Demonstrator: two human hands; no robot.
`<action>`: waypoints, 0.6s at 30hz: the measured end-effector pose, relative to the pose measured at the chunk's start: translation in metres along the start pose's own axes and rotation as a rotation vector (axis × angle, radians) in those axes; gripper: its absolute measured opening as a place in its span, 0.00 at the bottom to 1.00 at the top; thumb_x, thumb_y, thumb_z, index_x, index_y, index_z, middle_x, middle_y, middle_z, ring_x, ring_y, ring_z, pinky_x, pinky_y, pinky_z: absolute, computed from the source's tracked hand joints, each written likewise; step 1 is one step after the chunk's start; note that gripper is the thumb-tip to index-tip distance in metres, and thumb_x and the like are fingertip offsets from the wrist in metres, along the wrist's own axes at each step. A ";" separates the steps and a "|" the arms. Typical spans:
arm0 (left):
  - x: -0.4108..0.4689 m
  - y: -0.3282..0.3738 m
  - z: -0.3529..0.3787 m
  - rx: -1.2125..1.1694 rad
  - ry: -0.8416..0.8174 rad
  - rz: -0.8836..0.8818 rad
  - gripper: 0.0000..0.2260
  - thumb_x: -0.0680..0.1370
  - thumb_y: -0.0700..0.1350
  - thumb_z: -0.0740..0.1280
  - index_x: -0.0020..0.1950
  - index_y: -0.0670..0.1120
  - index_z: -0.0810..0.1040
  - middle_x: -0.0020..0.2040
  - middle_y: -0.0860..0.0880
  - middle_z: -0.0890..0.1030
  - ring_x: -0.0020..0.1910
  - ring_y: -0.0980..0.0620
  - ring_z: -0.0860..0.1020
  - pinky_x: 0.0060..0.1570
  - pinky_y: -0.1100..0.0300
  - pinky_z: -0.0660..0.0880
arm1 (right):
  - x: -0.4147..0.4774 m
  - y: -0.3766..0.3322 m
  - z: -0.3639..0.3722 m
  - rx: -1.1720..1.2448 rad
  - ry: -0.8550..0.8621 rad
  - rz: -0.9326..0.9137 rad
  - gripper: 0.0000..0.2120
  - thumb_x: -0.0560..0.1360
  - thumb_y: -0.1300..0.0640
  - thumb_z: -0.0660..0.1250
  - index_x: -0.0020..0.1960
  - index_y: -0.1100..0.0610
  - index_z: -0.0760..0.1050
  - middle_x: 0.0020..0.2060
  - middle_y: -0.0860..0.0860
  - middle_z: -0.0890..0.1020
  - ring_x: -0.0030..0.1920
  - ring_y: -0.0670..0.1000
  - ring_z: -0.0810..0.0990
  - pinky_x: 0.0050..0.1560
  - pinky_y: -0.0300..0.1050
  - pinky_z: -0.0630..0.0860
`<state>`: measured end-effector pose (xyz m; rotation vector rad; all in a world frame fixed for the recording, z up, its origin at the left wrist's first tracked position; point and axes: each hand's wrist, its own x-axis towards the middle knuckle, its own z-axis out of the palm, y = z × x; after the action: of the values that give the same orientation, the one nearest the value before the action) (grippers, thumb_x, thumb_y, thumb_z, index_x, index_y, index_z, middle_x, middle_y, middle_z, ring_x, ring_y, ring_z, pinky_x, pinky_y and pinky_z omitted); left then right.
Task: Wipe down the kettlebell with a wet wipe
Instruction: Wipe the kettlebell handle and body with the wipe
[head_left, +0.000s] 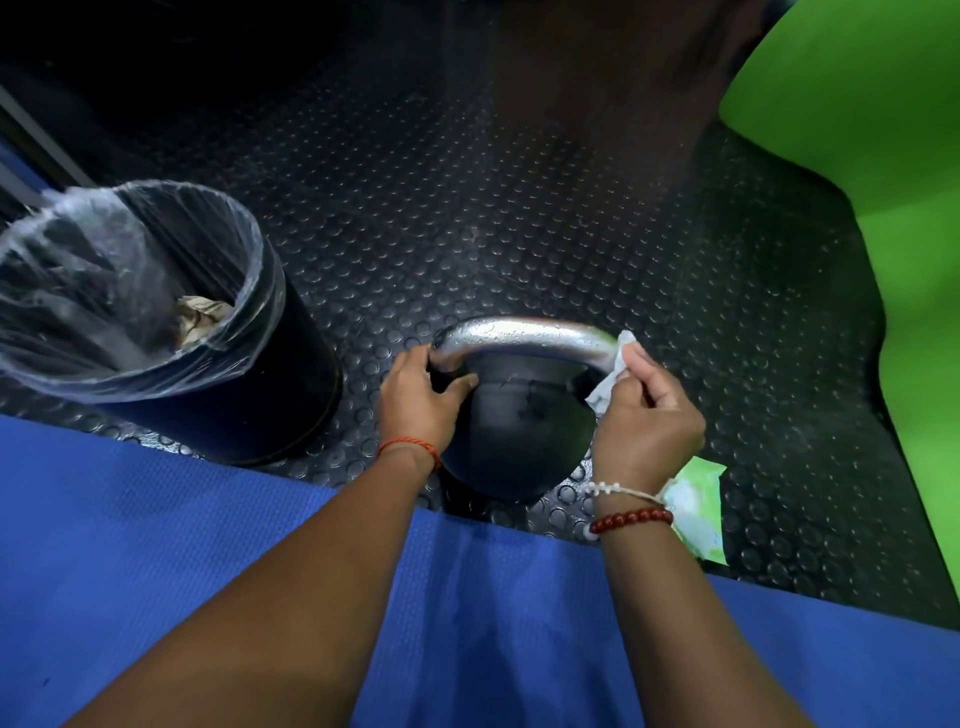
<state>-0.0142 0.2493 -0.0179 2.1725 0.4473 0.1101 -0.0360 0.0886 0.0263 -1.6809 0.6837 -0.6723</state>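
glossy metal handle (524, 335) (wet-looking), studded rubber floor (519, 208)

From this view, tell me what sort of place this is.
Probably a gym or workout room: a kettlebell stands on studded rubber flooring, with a blue exercise mat beside it.

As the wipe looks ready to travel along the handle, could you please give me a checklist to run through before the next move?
1. Kettlebell steadied: ok, the left hand grips the left end of the handle.
2. Wet wipe held: ok, the right hand pinches it against the handle's right end.
3. Wiping path: ok, handle bare between the hands.
4. Base sitting flat: cannot tell, underside hidden.
5. Bin for the used wipe: ok, open, left of the kettlebell.
6. Wipe pack: ok, lying by the right wrist.
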 end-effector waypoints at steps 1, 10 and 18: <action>0.000 0.000 0.000 0.000 -0.001 0.001 0.12 0.70 0.50 0.75 0.42 0.50 0.72 0.46 0.52 0.74 0.46 0.51 0.74 0.46 0.59 0.71 | 0.003 0.001 0.001 0.015 0.018 0.069 0.12 0.74 0.68 0.64 0.50 0.58 0.83 0.49 0.51 0.84 0.43 0.44 0.81 0.44 0.30 0.76; 0.000 0.001 -0.001 0.006 -0.006 0.009 0.12 0.70 0.49 0.75 0.41 0.50 0.71 0.46 0.52 0.74 0.45 0.52 0.73 0.44 0.62 0.67 | 0.020 -0.001 0.000 -0.081 -0.080 0.060 0.12 0.73 0.67 0.65 0.48 0.56 0.84 0.40 0.49 0.84 0.31 0.44 0.76 0.30 0.32 0.72; -0.001 0.001 0.000 0.004 -0.001 -0.002 0.13 0.69 0.50 0.75 0.41 0.50 0.71 0.46 0.52 0.75 0.46 0.51 0.74 0.46 0.59 0.71 | 0.042 -0.002 -0.013 -0.150 -0.310 0.102 0.12 0.74 0.65 0.63 0.48 0.54 0.84 0.36 0.50 0.84 0.25 0.45 0.69 0.24 0.38 0.65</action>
<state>-0.0145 0.2490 -0.0169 2.1760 0.4496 0.1072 -0.0175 0.0491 0.0341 -1.8247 0.6031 -0.2842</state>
